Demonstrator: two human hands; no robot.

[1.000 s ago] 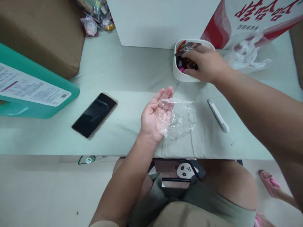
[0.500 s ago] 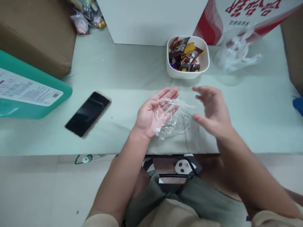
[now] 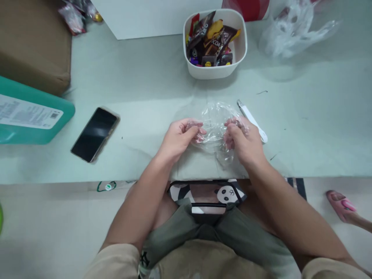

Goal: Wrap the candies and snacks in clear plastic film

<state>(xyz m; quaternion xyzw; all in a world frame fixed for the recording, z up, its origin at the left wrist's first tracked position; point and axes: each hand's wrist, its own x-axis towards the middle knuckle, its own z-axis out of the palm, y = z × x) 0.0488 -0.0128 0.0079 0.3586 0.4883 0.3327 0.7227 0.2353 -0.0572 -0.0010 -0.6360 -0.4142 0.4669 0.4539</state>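
A thin, crumpled piece of clear plastic film (image 3: 213, 130) stretches between my two hands just above the table. My left hand (image 3: 186, 133) grips its left side, thumb pressed to bent fingers. On the other side, my right hand (image 3: 240, 133) pinches the film with its fingers curled in. A loose fold hangs below the right fingers. Close beside my right hand lies a slim white-handled tool (image 3: 255, 126) with a metal tip, its exact kind unclear. Beyond both hands stands a white plastic container (image 3: 216, 73) holding several wrapped sweets (image 3: 215, 42).
A smartphone (image 3: 95, 134) lies at the left. Behind it are a green jug (image 3: 35, 112) and a cardboard box (image 3: 31, 46). A white board or box (image 3: 151, 19) stands at the back, with a white plastic bag (image 3: 293, 29) at the right. Someone's foot in a pink slipper (image 3: 340, 205) shows below.
My right hand, open and apart before, has closed on the film. My left hand has turned from palm up to a grip. The white-handled tool has come into sight; the view has shifted.
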